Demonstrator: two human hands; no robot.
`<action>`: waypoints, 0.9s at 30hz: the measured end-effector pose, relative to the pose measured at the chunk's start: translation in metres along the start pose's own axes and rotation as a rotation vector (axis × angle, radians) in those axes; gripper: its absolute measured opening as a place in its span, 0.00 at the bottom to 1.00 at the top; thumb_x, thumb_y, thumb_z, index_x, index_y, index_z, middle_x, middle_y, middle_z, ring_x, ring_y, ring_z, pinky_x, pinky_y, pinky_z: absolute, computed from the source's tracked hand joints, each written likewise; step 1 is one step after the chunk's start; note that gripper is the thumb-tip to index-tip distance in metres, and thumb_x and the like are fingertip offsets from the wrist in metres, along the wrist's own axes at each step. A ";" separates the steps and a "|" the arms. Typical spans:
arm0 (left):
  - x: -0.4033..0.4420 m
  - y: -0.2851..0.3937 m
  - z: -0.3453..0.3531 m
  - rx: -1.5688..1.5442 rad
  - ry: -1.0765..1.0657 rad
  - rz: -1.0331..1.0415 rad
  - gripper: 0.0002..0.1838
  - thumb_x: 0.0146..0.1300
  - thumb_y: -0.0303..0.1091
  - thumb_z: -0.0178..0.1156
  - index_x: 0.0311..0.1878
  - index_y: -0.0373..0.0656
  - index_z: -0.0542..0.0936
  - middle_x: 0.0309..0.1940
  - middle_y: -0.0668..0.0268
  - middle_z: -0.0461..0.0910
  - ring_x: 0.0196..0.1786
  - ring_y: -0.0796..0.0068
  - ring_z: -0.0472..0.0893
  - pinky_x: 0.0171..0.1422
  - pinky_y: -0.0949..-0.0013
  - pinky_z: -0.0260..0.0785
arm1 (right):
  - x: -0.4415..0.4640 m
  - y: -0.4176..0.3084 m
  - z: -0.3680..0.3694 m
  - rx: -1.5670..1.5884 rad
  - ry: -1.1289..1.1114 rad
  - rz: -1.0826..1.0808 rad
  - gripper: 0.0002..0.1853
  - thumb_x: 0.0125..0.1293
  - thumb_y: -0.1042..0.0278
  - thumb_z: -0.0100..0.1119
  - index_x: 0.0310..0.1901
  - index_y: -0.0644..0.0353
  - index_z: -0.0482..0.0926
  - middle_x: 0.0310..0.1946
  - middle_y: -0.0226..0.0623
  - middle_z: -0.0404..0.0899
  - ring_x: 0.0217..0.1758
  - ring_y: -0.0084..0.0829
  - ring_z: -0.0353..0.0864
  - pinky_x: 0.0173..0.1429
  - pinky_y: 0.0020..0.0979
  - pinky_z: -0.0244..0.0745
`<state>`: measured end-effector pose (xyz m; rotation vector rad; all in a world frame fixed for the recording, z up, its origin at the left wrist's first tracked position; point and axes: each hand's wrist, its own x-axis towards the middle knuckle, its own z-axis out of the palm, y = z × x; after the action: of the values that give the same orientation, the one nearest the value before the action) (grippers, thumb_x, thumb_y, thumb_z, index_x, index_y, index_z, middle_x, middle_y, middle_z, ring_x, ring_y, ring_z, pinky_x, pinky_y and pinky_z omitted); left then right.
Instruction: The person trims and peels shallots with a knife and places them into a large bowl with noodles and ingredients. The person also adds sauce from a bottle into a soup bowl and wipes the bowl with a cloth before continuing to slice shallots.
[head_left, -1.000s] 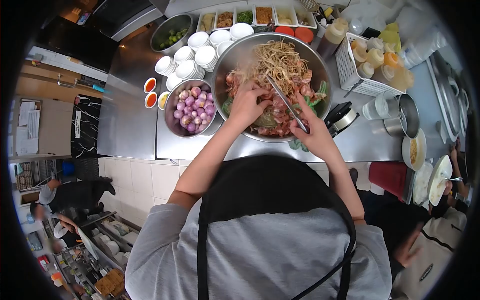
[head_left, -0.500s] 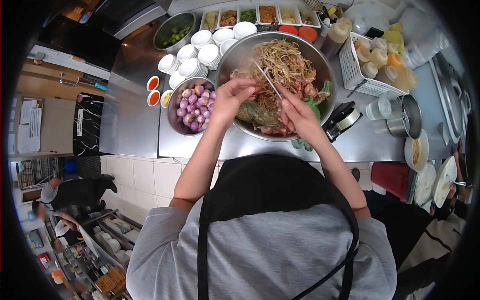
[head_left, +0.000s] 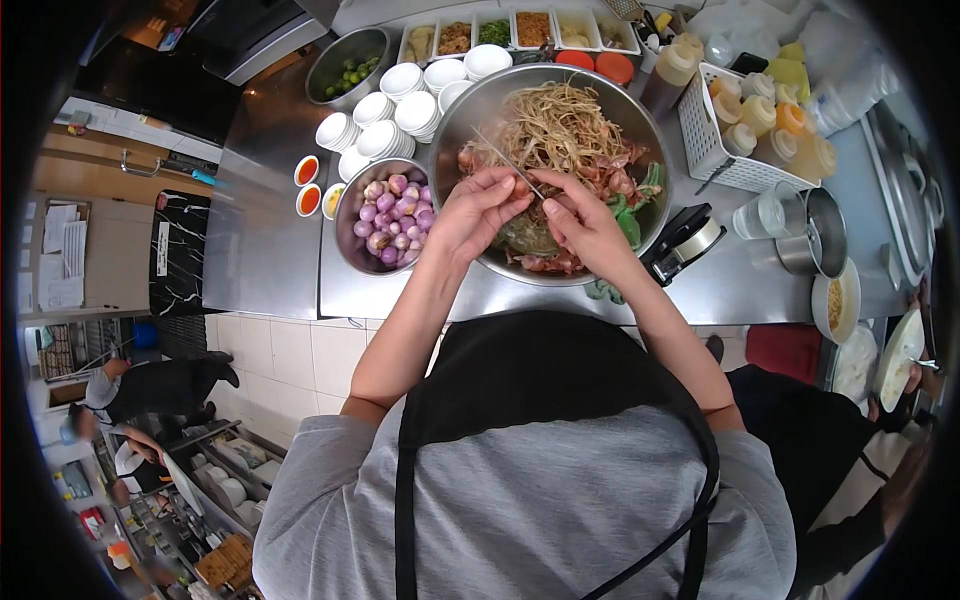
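Observation:
Over a large steel bowl [head_left: 447,130], my right hand [head_left: 582,225] is closed around a small knife [head_left: 497,150], its thin blade pointing up and left. My left hand [head_left: 484,212] is pinched close to the blade; a small reddish bit shows at the fingertips, mostly hidden. Inside the bowl lie dry, stringy tops or roots [head_left: 560,115], reddish skins [head_left: 620,175] and a green net or cloth [head_left: 628,222]. Left of it, a smaller steel bowl [head_left: 345,225] holds peeled purple shallots [head_left: 403,213].
Stacked white cups [head_left: 380,140] and a bowl of limes [head_left: 357,73] stand behind. Two red sauce dishes [head_left: 307,185] sit left. At right are a black-handled device [head_left: 685,245], a white bottle basket [head_left: 715,150] and steel pots [head_left: 822,235]. Other people [head_left: 150,390] work at left and right.
My hands have come together over the bowl. The knife has shifted left, and my left hand has moved slightly right and down. At far right, a person's arm and plate have moved.

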<state>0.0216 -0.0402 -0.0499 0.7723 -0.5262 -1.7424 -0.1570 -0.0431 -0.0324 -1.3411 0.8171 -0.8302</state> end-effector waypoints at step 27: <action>-0.009 0.002 0.020 0.272 0.026 0.090 0.11 0.57 0.23 0.55 0.44 0.33 0.75 0.42 0.59 0.76 0.46 0.72 0.76 0.55 0.69 0.68 | 0.001 -0.003 -0.002 0.140 0.057 0.120 0.09 0.63 0.69 0.46 0.45 0.53 0.68 0.15 0.24 0.63 0.14 0.13 0.58 0.17 0.17 0.51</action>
<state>0.0102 -0.0330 -0.0321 0.9450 -0.7793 -1.5943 -0.1586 -0.0450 -0.0299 -1.1389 0.8601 -0.8187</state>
